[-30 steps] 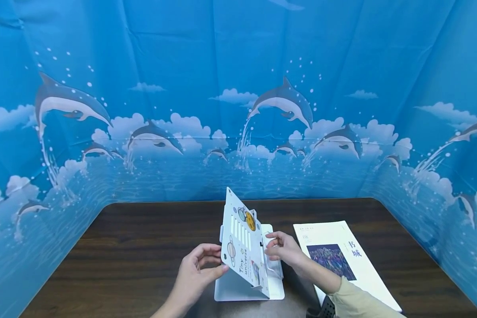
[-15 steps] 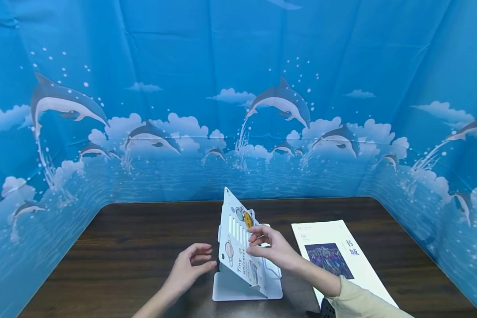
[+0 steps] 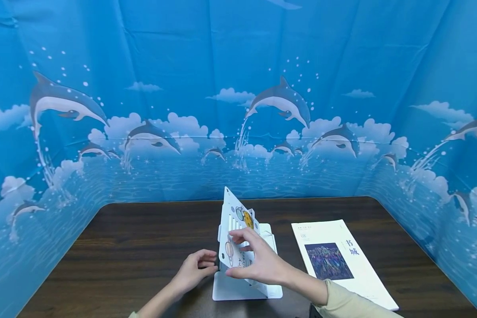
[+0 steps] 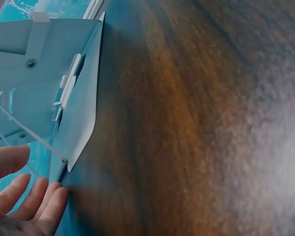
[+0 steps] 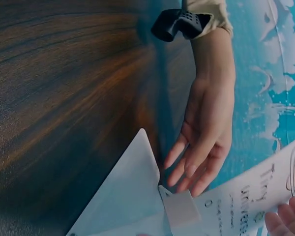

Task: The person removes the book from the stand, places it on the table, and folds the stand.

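Observation:
A white book stand (image 3: pixel 227 221) printed with planets and "Tiny universe" stands on the table, its plate tilted up from a flat base (image 3: pixel 230 290). My left hand (image 3: pixel 196 270) is low at the stand's left side, fingers loosely bent. In the left wrist view, those fingers (image 4: pixel 53 209) lie near the lower end of a thin wire support (image 4: pixel 32 132) behind the plate; whether they touch it I cannot tell. My right hand (image 3: pixel 260 260) is in front of the plate, thumb and fingers apart, covering part of the print. Nothing shows in either hand's grasp.
A white book (image 3: pixel 367 276) with a dark picture on its cover lies to the right of the stand. The dark wooden table (image 3: pixel 135 247) ends at a blue dolphin-print curtain (image 3: pixel 191 88) behind and at both sides.
My left hand has let go of the plate's left edge and dropped slightly lower beside it. My right hand has moved left from the stand's right side to across the plate's front.

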`<move>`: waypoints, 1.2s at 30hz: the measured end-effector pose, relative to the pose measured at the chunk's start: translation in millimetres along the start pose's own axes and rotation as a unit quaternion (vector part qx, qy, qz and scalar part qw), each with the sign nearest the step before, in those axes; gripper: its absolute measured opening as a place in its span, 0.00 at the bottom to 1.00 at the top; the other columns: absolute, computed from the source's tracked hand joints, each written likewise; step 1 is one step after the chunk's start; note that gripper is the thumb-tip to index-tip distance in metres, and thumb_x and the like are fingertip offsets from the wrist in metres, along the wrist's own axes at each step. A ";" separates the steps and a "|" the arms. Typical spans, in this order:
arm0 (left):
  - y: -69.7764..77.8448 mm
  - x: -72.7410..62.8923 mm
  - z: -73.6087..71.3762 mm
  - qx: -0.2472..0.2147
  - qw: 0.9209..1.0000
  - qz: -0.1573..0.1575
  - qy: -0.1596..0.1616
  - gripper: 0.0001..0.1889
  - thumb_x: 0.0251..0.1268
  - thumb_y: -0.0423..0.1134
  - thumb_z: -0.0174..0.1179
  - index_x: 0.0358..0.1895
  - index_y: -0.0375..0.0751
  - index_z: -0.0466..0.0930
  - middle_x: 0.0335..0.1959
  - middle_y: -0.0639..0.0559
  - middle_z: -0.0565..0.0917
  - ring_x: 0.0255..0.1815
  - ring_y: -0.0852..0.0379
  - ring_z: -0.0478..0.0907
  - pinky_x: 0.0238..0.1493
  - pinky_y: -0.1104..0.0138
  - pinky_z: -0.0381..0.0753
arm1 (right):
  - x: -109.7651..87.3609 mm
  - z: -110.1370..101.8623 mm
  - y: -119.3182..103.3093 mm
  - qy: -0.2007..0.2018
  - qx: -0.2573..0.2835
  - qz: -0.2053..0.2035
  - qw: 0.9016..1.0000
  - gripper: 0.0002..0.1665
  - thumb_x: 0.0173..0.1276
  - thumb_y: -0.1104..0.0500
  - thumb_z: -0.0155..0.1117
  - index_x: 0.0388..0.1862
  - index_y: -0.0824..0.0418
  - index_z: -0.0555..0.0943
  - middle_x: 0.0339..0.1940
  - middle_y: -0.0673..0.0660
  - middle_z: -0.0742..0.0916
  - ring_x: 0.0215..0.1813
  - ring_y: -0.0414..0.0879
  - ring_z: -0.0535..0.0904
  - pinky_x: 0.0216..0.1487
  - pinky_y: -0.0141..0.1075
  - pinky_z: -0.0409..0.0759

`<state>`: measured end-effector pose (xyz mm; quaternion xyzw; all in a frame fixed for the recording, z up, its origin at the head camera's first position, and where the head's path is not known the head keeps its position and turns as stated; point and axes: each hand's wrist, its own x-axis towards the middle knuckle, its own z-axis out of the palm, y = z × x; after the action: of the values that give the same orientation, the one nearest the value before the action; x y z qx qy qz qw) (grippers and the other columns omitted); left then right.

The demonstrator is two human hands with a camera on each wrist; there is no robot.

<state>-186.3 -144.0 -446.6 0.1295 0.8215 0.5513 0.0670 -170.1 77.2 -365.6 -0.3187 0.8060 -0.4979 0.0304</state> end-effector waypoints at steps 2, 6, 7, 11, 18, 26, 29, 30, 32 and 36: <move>-1.2 1.2 1.7 -0.006 1.000 0.004 -0.005 0.19 0.55 0.33 0.61 0.49 0.25 0.72 0.43 0.39 0.79 0.41 0.47 0.79 0.39 0.67 0.80 | 0.1 2.4 -0.5 0.000 -0.013 -0.012 1.000 0.40 0.50 0.49 0.70 0.61 0.55 0.66 0.50 0.48 0.73 0.52 0.44 0.69 0.53 0.38 0.73; -1.0 3.1 4.8 -0.017 1.000 0.010 -0.012 0.17 0.56 0.30 0.59 0.47 0.24 0.72 0.41 0.39 0.80 0.41 0.47 0.79 0.38 0.67 0.80 | -0.1 6.1 -1.5 0.002 -0.025 -0.023 0.999 0.40 0.50 0.47 0.70 0.62 0.52 0.66 0.54 0.46 0.71 0.53 0.42 0.67 0.54 0.36 0.72; -0.8 3.6 5.6 -0.019 1.000 0.013 -0.013 0.16 0.56 0.30 0.59 0.47 0.24 0.73 0.41 0.39 0.80 0.41 0.47 0.79 0.38 0.67 0.80 | -0.2 7.1 -1.2 0.003 -0.027 -0.024 0.999 0.40 0.50 0.47 0.70 0.62 0.52 0.66 0.55 0.46 0.70 0.53 0.41 0.67 0.54 0.36 0.72; 0.2 5.1 7.5 -0.023 0.999 0.021 -0.018 0.13 0.57 0.29 0.58 0.45 0.25 0.74 0.39 0.40 0.81 0.40 0.48 0.80 0.37 0.68 0.79 | 0.0 9.8 0.7 0.009 -0.034 -0.035 0.999 0.41 0.50 0.47 0.70 0.62 0.52 0.65 0.56 0.47 0.69 0.54 0.42 0.67 0.53 0.35 0.73; 2.0 6.4 7.8 -0.020 0.999 0.022 -0.015 0.12 0.57 0.28 0.57 0.43 0.25 0.76 0.38 0.40 0.81 0.39 0.48 0.80 0.36 0.68 0.80 | 2.2 9.1 3.5 0.015 -0.041 -0.044 0.998 0.40 0.51 0.52 0.71 0.62 0.55 0.65 0.55 0.49 0.70 0.52 0.43 0.68 0.53 0.35 0.74; 3.3 10.2 10.7 -0.006 1.000 0.005 -0.030 0.10 0.56 0.28 0.57 0.41 0.28 0.77 0.36 0.43 0.82 0.36 0.55 0.79 0.32 0.70 0.78 | 4.2 8.2 6.9 0.016 -0.035 -0.041 0.998 0.39 0.52 0.48 0.70 0.62 0.53 0.66 0.55 0.49 0.70 0.53 0.45 0.68 0.54 0.36 0.73; 2.5 10.6 11.8 -0.007 0.999 0.003 -0.035 0.09 0.56 0.28 0.57 0.40 0.29 0.78 0.36 0.44 0.82 0.35 0.57 0.79 0.31 0.71 0.77 | 4.2 8.4 7.7 0.015 -0.036 -0.036 0.999 0.40 0.51 0.49 0.70 0.62 0.53 0.66 0.55 0.49 0.70 0.53 0.44 0.68 0.54 0.36 0.73; 2.4 10.6 12.1 -0.009 0.999 0.005 -0.035 0.09 0.56 0.28 0.57 0.40 0.29 0.78 0.35 0.44 0.83 0.35 0.57 0.79 0.31 0.71 0.77 | 4.3 8.3 8.0 0.015 -0.037 -0.035 0.999 0.40 0.51 0.49 0.70 0.62 0.54 0.66 0.55 0.49 0.70 0.53 0.44 0.68 0.54 0.36 0.73; 2.0 10.7 12.8 -0.010 0.999 0.011 -0.037 0.08 0.56 0.29 0.57 0.39 0.29 0.78 0.35 0.44 0.83 0.35 0.56 0.79 0.31 0.71 0.77 | 4.4 8.1 9.0 0.015 -0.041 -0.034 0.998 0.40 0.51 0.50 0.71 0.62 0.55 0.66 0.55 0.49 0.70 0.53 0.44 0.68 0.54 0.36 0.73; 1.5 11.5 13.9 -0.004 0.999 0.021 -0.037 0.07 0.56 0.29 0.58 0.38 0.30 0.79 0.34 0.44 0.83 0.34 0.55 0.78 0.31 0.72 0.76 | 4.9 7.3 10.9 0.013 -0.049 -0.031 0.998 0.41 0.51 0.51 0.70 0.63 0.56 0.66 0.55 0.50 0.70 0.54 0.45 0.67 0.54 0.37 0.73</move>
<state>-193.6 -127.9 -450.2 0.1665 0.8135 0.5504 0.0867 -176.7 72.1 -376.9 -0.3378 0.8193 -0.4632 -0.0112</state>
